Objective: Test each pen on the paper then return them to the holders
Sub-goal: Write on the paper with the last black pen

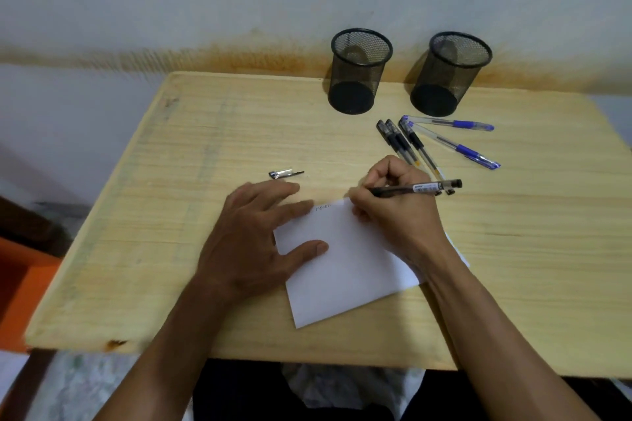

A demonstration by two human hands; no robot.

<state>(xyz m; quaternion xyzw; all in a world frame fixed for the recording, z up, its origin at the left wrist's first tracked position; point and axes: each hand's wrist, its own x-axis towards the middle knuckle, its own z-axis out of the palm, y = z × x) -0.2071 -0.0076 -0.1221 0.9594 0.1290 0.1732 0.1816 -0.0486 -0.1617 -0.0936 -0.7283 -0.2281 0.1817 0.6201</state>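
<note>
Cap (285,173): small, clear with a dark clip, loose on the tabletop (171,215) just beyond the left hand; light, likely to roll or skid.

Left hand (253,243): fingers spread flat, pressing the paper's left edge to pin it.

Paper (345,270): white sheet, thin and limp, lying askew near the front; faint marks at its top edge. It would slide on the smooth wood unless held down.

Right hand (393,212): fingers curled around a black pen (413,189), pinching it low on the barrel near the tip, which meets the paper's top edge. Light, stiff plastic, best held at the grip section.

Holders, left (357,70) and right (448,73): black mesh cups at the back edge, upright, nothing seen inside; light, easily tipped, so pens should go in gently.

Black pens (398,140): three, side by side, partly behind the right hand.

Blue pens (455,138): two, capped, crossing near their left ends, in front of the right holder.
</note>
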